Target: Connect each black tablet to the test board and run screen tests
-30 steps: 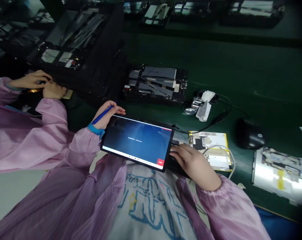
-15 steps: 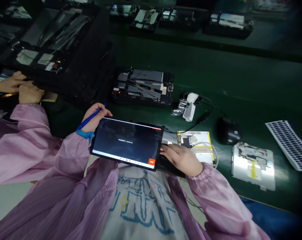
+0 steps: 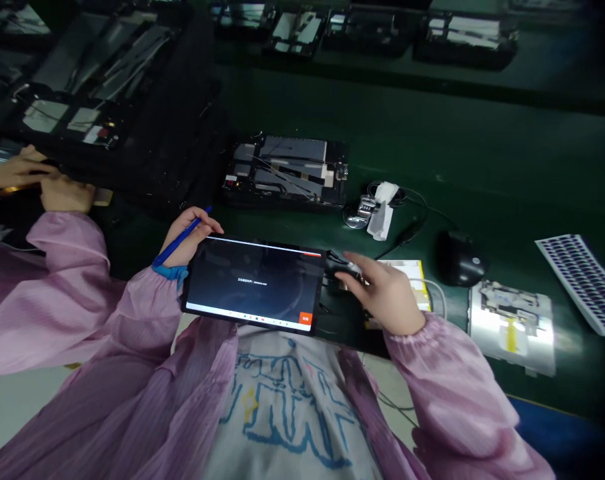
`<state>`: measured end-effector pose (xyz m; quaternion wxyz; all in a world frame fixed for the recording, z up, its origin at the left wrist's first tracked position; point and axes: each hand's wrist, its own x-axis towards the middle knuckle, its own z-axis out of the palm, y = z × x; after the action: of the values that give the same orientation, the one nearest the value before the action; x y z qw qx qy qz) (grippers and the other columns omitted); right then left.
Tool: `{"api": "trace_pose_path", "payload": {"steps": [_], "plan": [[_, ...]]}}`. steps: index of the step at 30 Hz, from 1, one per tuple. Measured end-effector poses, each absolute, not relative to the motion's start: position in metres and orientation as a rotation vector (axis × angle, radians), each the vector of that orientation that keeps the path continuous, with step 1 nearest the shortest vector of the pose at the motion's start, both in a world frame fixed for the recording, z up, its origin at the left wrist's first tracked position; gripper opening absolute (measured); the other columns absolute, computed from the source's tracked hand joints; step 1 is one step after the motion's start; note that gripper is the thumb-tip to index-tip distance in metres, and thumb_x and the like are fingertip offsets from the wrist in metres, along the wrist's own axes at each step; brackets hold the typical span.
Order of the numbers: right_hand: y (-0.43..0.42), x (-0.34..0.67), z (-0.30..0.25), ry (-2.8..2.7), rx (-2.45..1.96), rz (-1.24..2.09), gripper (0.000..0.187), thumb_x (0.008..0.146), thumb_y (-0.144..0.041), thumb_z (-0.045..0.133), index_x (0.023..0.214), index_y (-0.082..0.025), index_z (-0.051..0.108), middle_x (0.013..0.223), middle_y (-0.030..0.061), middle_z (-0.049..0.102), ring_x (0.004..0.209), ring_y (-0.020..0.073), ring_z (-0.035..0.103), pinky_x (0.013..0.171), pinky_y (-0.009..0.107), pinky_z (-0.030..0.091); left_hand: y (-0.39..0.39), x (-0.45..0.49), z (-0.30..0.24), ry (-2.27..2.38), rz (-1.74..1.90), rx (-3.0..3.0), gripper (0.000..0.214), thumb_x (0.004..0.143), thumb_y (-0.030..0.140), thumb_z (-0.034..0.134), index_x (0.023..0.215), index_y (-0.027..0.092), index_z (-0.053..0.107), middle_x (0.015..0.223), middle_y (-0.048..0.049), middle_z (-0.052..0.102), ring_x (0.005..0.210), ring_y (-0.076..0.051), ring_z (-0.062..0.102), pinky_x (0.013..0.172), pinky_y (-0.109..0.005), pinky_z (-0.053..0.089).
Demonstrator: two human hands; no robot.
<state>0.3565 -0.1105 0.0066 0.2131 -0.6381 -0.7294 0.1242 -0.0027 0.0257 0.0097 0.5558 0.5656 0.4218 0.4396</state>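
A tablet (image 3: 255,283) with a lit, mostly dark screen is tilted toward me, a red box in its lower right corner. My left hand (image 3: 185,237) is closed around a blue pen (image 3: 182,239) at the tablet's upper left corner. Its palm is partly hidden, so how it bears the tablet cannot be seen. Just off the tablet's right edge, my right hand (image 3: 389,297) pinches a small cable plug (image 3: 353,267) between thumb and fingers. A black cable (image 3: 405,238) runs from there toward the back right. Whether the plug touches the tablet is unclear.
An opened tablet stack (image 3: 287,170) lies ahead, a taller one (image 3: 97,87) at left. To the right are a metal puck with taped cable (image 3: 365,212), a yellow-edged battery (image 3: 417,270), a mouse (image 3: 459,259), a metal plate (image 3: 512,327) and a keyboard (image 3: 579,283). A co-worker's hands (image 3: 47,183) work at left.
My right hand has shifted right and slightly up from the tablet's right edge, its thumb and finger now around the plug. My left hand and the tablet stay nearly in place.
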Motion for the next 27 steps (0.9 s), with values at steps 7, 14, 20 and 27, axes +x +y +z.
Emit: {"api": "trace_pose_path", "payload": {"steps": [7, 14, 20, 27], "plan": [[-0.069, 0.344, 0.014, -1.946, -1.968, 0.52, 0.024, 0.086, -0.034, 0.055, 0.089, -0.016, 0.07, 0.078, 0.0116, 0.071, 0.071, 0.0245, 0.064, 0.062, 0.032, 0.042, 0.027, 0.004, 0.014, 1.026, 1.091, 1.285, 0.043, 0.064, 0.044, 0.082, 0.079, 0.016, 0.054, 0.072, -0.0064, 0.07, 0.061, -0.016, 0.066, 0.057, -0.024, 0.05], [-0.12, 0.351, 0.034, -1.613, -1.587, 1.035, 0.023, 0.084, -0.04, 0.06, 0.087, -0.018, 0.067, 0.072, 0.0031, 0.068, 0.057, 0.014, 0.057, 0.056, 0.026, 0.042, 0.031, 0.005, 0.013, 1.01, 1.104, 1.322, 0.045, 0.063, 0.048, 0.082, 0.078, 0.017, 0.053, 0.071, -0.0047, 0.071, 0.058, -0.014, 0.065, 0.052, -0.024, 0.051], [-0.133, 0.343, 0.017, -1.487, -1.554, 1.124, 0.019, 0.085, -0.037, 0.059, 0.09, -0.019, 0.064, 0.078, 0.003, 0.067, 0.059, 0.0129, 0.054, 0.056, 0.026, 0.042, 0.035, 0.005, 0.011, 0.99, 1.126, 1.358, 0.045, 0.065, 0.048, 0.081, 0.08, 0.017, 0.052, 0.072, -0.0043, 0.071, 0.058, -0.014, 0.064, 0.052, -0.024, 0.051], [-0.131, 0.338, 0.008, -1.498, -1.532, 1.144, 0.011, 0.085, -0.031, 0.059, 0.086, -0.021, 0.062, 0.079, 0.0028, 0.068, 0.061, 0.0133, 0.055, 0.057, 0.025, 0.042, 0.035, 0.006, 0.01, 1.015, 1.144, 1.39, 0.047, 0.064, 0.051, 0.081, 0.081, 0.017, 0.051, 0.071, -0.0036, 0.07, 0.058, -0.014, 0.063, 0.052, -0.025, 0.051]]}}
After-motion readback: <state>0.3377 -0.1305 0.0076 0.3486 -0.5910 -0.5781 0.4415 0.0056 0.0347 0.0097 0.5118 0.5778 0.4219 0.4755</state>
